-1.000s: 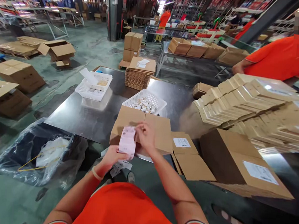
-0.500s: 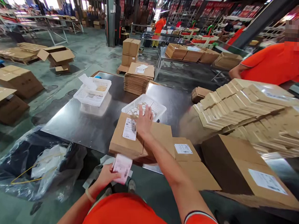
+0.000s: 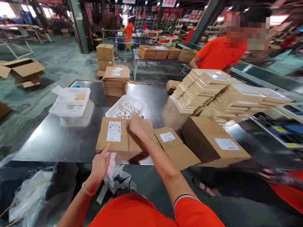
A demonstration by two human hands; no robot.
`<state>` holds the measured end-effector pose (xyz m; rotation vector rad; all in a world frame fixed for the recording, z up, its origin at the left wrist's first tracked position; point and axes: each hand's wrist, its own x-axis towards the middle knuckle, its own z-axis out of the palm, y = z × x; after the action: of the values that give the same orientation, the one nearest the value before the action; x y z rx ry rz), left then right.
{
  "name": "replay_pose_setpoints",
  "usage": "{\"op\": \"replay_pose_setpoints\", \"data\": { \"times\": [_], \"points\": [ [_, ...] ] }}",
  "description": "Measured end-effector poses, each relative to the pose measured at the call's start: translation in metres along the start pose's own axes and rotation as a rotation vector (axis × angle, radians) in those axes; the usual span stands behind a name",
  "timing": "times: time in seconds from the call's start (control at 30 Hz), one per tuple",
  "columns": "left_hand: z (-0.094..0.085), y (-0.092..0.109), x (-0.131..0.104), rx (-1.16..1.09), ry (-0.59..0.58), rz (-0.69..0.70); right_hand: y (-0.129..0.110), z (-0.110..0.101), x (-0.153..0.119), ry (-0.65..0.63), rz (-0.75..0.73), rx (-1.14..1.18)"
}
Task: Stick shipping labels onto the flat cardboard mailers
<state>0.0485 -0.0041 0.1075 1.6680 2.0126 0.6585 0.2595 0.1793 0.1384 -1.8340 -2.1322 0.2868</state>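
Observation:
A flat cardboard box with a white shipping label lies near the table's front edge. My right hand reaches over it, with its fingers bent around the far edge beside the white basket. Small wrapped pieces lie in that basket. In front of the box, my left hand is closed on a pink sheet of paper, partly hidden by the fingers. Its index finger points up at the box's front edge.
Labelled cartons stand on the right, before stacked packed boxes. Another white basket is at left. Flattened cardboard is piled at the back. A co-worker in orange stands beyond; another person's arm shows at right.
My view has turned right. My right hand has drawn back from over the basket to the box's far edge. My left hand has risen to the box's front with the pink paper.

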Motion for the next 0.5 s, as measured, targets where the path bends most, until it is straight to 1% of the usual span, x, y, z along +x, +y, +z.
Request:
{"op": "replay_pose_setpoints", "data": {
  "times": [0.03,0.07,0.1,0.13,0.17,0.2,0.23,0.3,0.37,0.43,0.47,0.5],
  "points": [
    [0.000,-0.003,0.000,0.060,-0.006,0.018,0.024,-0.007,-0.011,0.085,0.097,-0.003],
    [0.000,-0.005,-0.001,0.100,-0.006,0.029,0.044,-0.013,-0.024,0.132,0.198,-0.005],
    [0.000,-0.007,-0.001,0.124,-0.003,0.036,0.061,-0.016,-0.038,0.136,0.290,0.001],
    [0.000,-0.008,-0.001,0.141,-0.004,0.040,0.072,-0.017,-0.051,0.109,0.370,0.016],
    [-0.001,-0.009,-0.001,0.154,-0.011,0.044,0.077,-0.017,-0.063,0.071,0.422,0.040],
    [-0.003,-0.009,0.000,0.171,-0.021,0.042,0.078,-0.016,-0.072,0.042,0.449,0.067],
    [-0.004,-0.009,0.002,0.194,-0.032,0.034,0.074,-0.014,-0.078,0.038,0.459,0.090],
    [-0.008,-0.011,0.006,0.244,-0.039,0.008,0.063,-0.011,-0.082,0.104,0.464,0.124],
    [-0.012,-0.015,0.010,0.232,-0.020,-0.003,0.059,-0.010,-0.079,0.171,0.464,0.234],
    [-0.016,-0.021,0.010,0.127,-0.023,0.029,0.072,-0.009,-0.080,0.224,0.457,0.491],
    [-0.017,-0.024,0.007,0.052,-0.025,0.054,0.085,-0.009,-0.083,0.277,0.443,0.644],
    [-0.017,-0.027,0.004,-0.028,-0.020,0.072,0.102,-0.008,-0.088,0.364,0.441,0.772]
  ]
}}
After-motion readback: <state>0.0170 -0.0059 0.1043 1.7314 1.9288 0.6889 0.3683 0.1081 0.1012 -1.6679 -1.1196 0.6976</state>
